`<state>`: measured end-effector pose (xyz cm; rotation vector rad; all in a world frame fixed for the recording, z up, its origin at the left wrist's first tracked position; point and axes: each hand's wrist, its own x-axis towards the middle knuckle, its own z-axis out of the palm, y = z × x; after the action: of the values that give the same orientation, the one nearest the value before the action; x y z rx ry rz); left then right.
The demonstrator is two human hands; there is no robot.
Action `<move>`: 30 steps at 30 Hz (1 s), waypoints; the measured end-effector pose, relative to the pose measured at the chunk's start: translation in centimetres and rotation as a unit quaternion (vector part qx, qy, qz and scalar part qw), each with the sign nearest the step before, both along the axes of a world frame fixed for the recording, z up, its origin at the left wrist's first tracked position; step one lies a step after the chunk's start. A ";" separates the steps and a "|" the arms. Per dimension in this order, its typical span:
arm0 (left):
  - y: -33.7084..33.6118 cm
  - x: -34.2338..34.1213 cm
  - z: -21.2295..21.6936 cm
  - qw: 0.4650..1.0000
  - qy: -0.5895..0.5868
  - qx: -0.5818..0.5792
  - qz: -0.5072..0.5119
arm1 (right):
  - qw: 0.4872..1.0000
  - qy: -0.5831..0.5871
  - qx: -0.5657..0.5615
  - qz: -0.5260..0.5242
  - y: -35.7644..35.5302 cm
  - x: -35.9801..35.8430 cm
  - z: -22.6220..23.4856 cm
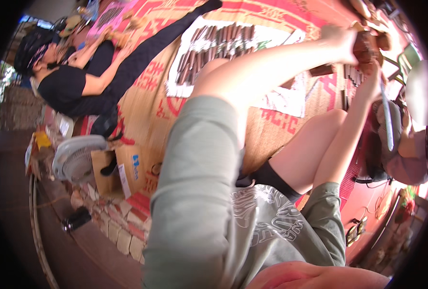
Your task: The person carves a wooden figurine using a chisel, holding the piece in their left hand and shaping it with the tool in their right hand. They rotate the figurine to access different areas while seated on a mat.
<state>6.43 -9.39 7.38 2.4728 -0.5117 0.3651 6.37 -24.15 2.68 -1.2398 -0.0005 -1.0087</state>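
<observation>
My left hand, smeared by motion, reaches to the upper right. It is closed on a dark brown wooden piece. My right hand meets it from below, fingers closed against the lower end of the wood. From beside my right hand a long, thin grey-blue bar, perhaps a file or blade, points down; its upper end is hidden by the fingers. Left of my hands, a white cloth is spread with many slender brown wooden pieces in rows. A dark block lies just below my left wrist.
A woven red-patterned mat covers the floor. At left sits a person in black, hands on a tan object. Another person is close on my right. A grey fan and an open cardboard box stand at lower left.
</observation>
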 end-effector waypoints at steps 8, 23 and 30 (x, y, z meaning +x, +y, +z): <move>5.7 -5.8 -12.4 0.895 0.151 -0.419 0.011 | 0.981 0.068 -0.077 0.167 1.1 -1.7 1.0; 9.3 -2.9 -10.6 0.593 0.262 -0.754 -0.101 | 0.885 0.202 -0.283 0.309 8.4 -3.8 0.4; 9.8 -3.9 -8.7 0.578 0.241 -0.778 -0.062 | 0.890 0.143 -0.302 0.311 9.9 -2.8 -0.5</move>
<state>2.52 0.40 -1.28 0.6737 0.0172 -0.0262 3.60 -14.21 2.19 -1.7892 -0.4892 -0.2461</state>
